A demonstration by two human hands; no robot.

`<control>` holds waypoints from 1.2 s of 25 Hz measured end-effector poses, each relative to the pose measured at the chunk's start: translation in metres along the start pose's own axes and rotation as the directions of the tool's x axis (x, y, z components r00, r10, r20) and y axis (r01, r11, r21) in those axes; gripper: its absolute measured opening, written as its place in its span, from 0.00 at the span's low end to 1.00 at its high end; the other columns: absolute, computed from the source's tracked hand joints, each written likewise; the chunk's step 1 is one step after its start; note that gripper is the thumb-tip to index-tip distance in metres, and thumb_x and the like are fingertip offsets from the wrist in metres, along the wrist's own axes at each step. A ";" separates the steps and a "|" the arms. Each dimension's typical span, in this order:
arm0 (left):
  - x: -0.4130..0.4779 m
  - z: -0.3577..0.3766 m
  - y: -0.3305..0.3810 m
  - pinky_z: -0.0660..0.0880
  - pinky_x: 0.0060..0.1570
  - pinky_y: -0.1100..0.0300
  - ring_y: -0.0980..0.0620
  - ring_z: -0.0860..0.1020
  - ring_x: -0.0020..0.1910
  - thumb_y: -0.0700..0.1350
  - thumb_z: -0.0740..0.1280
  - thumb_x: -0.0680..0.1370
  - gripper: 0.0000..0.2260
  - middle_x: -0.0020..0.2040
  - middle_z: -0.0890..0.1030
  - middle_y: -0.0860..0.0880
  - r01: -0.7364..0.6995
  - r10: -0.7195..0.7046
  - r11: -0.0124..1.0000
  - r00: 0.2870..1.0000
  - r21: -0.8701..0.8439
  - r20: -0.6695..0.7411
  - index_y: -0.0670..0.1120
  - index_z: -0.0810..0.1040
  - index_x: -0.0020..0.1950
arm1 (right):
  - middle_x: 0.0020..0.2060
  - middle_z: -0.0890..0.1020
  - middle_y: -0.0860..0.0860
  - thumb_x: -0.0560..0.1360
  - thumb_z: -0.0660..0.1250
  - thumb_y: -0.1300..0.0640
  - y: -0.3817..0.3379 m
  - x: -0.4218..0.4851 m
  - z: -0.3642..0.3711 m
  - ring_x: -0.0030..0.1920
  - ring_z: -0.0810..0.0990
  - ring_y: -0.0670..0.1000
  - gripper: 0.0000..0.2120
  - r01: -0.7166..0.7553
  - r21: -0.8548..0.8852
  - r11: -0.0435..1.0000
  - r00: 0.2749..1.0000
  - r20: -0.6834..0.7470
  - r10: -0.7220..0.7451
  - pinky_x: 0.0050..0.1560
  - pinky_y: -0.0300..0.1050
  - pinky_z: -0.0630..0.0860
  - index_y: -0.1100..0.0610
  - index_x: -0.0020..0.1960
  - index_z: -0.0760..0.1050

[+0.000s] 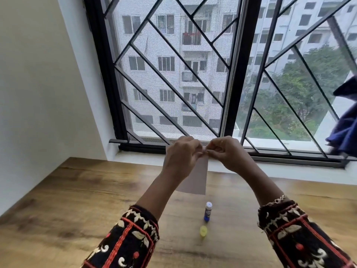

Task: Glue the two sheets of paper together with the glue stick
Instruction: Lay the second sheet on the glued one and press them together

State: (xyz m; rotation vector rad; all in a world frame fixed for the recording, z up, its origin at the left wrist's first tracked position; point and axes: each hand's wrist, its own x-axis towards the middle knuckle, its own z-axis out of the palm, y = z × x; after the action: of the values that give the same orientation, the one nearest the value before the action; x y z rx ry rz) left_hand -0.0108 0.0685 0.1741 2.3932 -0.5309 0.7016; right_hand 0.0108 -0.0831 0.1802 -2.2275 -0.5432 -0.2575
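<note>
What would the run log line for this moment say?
both hands pinch paper upright | glue stick uncapped on table | yellow cap beside

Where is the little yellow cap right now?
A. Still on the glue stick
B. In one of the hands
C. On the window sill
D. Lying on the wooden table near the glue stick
D: the yellow cap lies on the wooden table, apart from the glue stick, while both hands hold up the paper.
</note>
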 end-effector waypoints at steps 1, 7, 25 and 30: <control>0.001 0.000 -0.002 0.74 0.45 0.53 0.45 0.78 0.46 0.41 0.70 0.72 0.05 0.43 0.82 0.44 0.026 -0.026 0.999 1.000 -0.027 -0.005 0.41 0.81 0.44 | 0.38 0.83 0.65 0.70 0.69 0.65 -0.001 0.001 -0.001 0.39 0.78 0.52 0.02 0.005 0.020 1.000 1.000 0.009 -0.005 0.45 0.51 0.77 0.64 0.41 0.80; 0.007 -0.007 -0.009 0.72 0.39 0.58 0.50 0.77 0.35 0.38 0.72 0.70 0.02 0.35 0.82 0.43 0.177 -0.198 0.950 0.979 -0.257 -0.058 0.39 0.81 0.39 | 0.37 0.74 0.71 0.69 0.69 0.67 0.003 -0.004 -0.007 0.44 0.70 0.54 0.07 -0.142 0.336 0.931 0.961 0.271 0.050 0.46 0.51 0.64 0.72 0.43 0.75; -0.012 -0.008 -0.035 0.71 0.57 0.60 0.49 0.76 0.49 0.32 0.67 0.71 0.12 0.49 0.80 0.41 0.160 -0.323 0.902 0.867 -0.402 -0.380 0.39 0.76 0.53 | 0.28 0.76 0.52 0.68 0.71 0.67 0.023 -0.011 -0.009 0.30 0.70 0.47 0.01 -0.199 0.042 0.979 0.980 -0.018 0.200 0.32 0.31 0.66 0.63 0.40 0.80; 0.001 0.004 -0.007 0.49 0.73 0.54 0.45 0.77 0.55 0.45 0.73 0.69 0.18 0.50 0.82 0.41 -0.111 0.106 0.978 0.994 0.176 0.041 0.40 0.78 0.56 | 0.32 0.82 0.52 0.67 0.72 0.64 0.005 -0.009 0.001 0.34 0.78 0.48 0.02 -0.061 -0.171 0.983 0.995 -0.089 0.046 0.40 0.42 0.73 0.60 0.39 0.81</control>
State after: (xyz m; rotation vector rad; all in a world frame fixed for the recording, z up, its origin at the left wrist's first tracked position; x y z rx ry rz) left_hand -0.0050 0.0710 0.1689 2.5609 -0.6402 0.7893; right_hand 0.0047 -0.0879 0.1731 -2.3836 -0.4279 -0.3828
